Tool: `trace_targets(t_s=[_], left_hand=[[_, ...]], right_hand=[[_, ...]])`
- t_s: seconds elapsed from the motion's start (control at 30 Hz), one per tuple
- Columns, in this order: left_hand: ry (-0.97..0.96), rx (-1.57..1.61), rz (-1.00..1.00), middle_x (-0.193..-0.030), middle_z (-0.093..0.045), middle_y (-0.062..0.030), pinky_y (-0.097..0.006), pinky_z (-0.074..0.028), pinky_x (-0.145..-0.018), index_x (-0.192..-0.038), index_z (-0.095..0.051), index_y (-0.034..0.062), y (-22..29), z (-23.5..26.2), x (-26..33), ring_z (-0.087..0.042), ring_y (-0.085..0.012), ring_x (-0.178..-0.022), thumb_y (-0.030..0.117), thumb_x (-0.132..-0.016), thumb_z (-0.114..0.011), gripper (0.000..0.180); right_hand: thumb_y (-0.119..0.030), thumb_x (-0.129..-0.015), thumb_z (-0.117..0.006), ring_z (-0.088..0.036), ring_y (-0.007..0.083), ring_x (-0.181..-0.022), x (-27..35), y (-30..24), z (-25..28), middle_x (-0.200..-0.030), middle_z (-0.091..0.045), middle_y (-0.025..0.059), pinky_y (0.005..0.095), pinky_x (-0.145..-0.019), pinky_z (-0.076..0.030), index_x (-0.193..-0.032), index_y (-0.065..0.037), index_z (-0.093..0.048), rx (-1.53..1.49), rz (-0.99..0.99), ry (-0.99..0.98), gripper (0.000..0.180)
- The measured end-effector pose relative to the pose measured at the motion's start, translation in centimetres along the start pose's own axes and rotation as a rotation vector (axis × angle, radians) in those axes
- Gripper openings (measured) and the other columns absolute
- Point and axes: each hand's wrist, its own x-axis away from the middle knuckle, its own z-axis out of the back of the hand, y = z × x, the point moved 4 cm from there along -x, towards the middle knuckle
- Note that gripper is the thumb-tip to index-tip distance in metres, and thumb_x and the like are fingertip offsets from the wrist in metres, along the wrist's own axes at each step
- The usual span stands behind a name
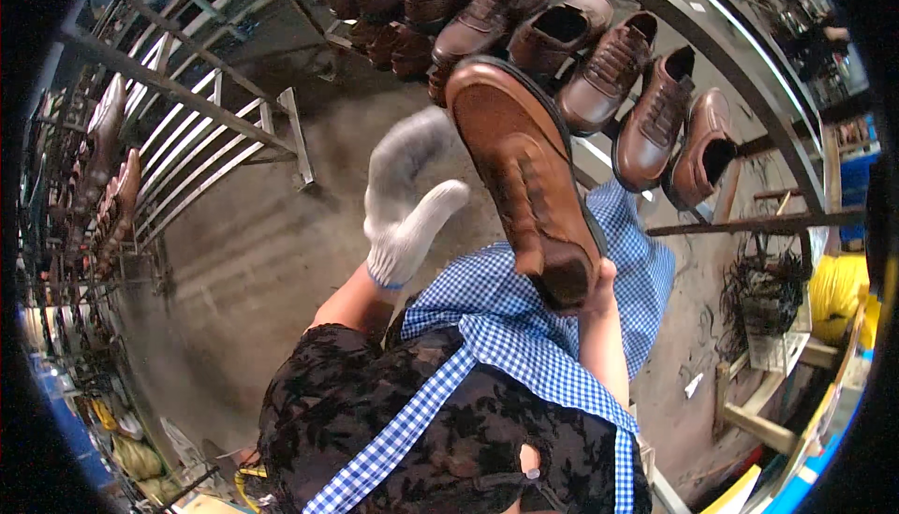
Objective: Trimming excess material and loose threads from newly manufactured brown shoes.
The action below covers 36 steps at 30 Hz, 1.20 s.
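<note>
1 brown leather lace-up shoe (pixel 526 172) is clasped at the heel by the bare right hand (pixel 603 286); the white-knit-gloved left hand (pixel 408 191) is spread beside it, apparently empty. Firm heel support and light left-hand contact are advised. Beyond the hands, polished brown shoes (pixel 607 79) are racked.

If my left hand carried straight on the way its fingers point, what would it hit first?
Most likely the left hand would meet the shoe held by the right hand, near its toe; depth is unclear in this view, so it might pass beneath.
</note>
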Motion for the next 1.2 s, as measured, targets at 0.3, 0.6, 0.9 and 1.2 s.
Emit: trace_targets(t_s=[0.3, 0.6, 0.9, 1.2], left_hand=[[-0.123, 0.217, 0.387, -0.121, -0.053, -0.0081, -0.032, -0.039, -0.099, -0.129, -0.041, 0.0047, -0.6, -2.5, -1.3, -0.049, -0.017, -0.113, 0.015, -0.069, -0.08, 0.072], [-0.241, 0.002, 0.353, -0.127, -0.049, -0.0121, -0.033, -0.034, -0.103, -0.136, -0.034, 0.0074, -2.4, -3.1, -1.7, -0.046, -0.0217, -0.118, 0.033, -0.067, -0.08, 0.087], [-0.362, -0.01, 0.524, -0.128, -0.046, -0.0099, -0.031, -0.031, -0.103, -0.133, -0.037, 0.0066, -7.0, -1.9, -1.9, -0.041, -0.0189, -0.121, 0.033, -0.076, -0.072, 0.072], [-0.051, 0.3, 0.942, -0.119, -0.055, -0.0085, -0.04, -0.051, -0.085, -0.129, -0.044, 0.0064, -17.5, 11.6, 0.8, -0.055, -0.0227, -0.108, 0.02, -0.082, -0.065, 0.053]], right_hand=[[-0.039, -0.075, -0.069, -0.048, 0.0272, -0.119, 1.9, -0.1, 0.7, -0.132, -0.048, 0.0119, 0.0389, -0.1, -0.042, -0.135, -0.006, -0.038, 0.348, 0.095, 0.057, 0.075], [-0.039, -0.078, -0.065, -0.049, 0.0302, -0.108, 6.0, 2.3, 3.6, -0.134, -0.044, 0.0095, 0.0391, -0.089, -0.045, -0.137, -0.012, -0.035, 0.486, 0.113, 0.1, 0.071], [-0.057, -0.089, -0.036, -0.046, 0.0225, -0.038, 7.3, 2.0, 4.4, -0.112, -0.053, 0.0267, 0.0267, -0.039, -0.041, -0.136, -0.009, -0.034, -0.363, -0.267, 0.148, 0.067], [-0.032, -0.099, -0.038, -0.032, 0.0021, -0.036, 0.5, -2.1, -1.3, -0.085, -0.064, 0.0165, 0.0142, -0.033, -0.022, -0.12, -0.001, -0.049, 0.198, -0.044, 0.143, 0.039]])
